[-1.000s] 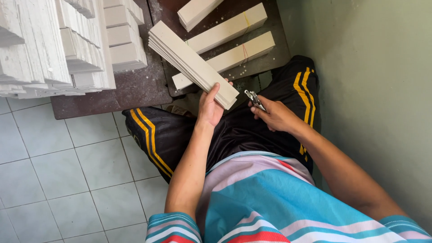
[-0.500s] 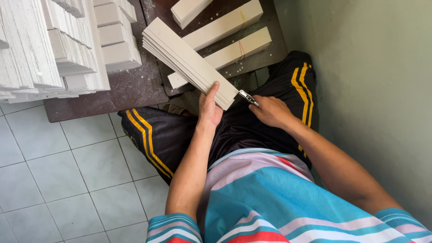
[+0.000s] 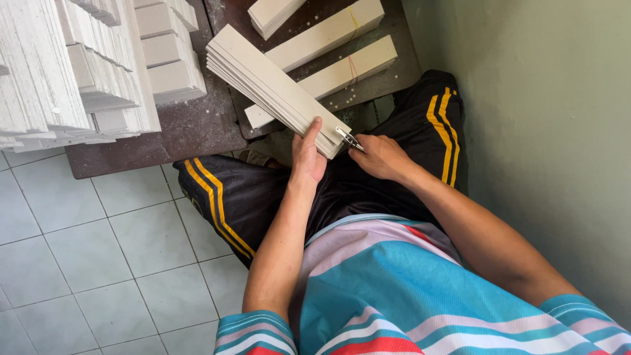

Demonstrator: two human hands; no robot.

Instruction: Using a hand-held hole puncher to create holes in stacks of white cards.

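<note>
The person is sitting in a striped shirt (image 3: 407, 289) and black trousers (image 3: 263, 197) with yellow stripes, looking down over pale floor tiles (image 3: 98, 263). The left hand (image 3: 307, 156) is closing round the near end of a stack of thin pale strips (image 3: 276, 89), thumb lying on top, holding it slanted above the lap. The right hand (image 3: 381, 158) is gripping a small metal tool (image 3: 347, 138), whose tip is touching the near end of that stack. The stack is reaching out over the near edge of a dark board (image 3: 197, 125). Further along the board two banded bundles of strips (image 3: 342, 46) are lying towards its far right corner, and tall piles of white strips (image 3: 79, 66) are standing at its left edge
</note>
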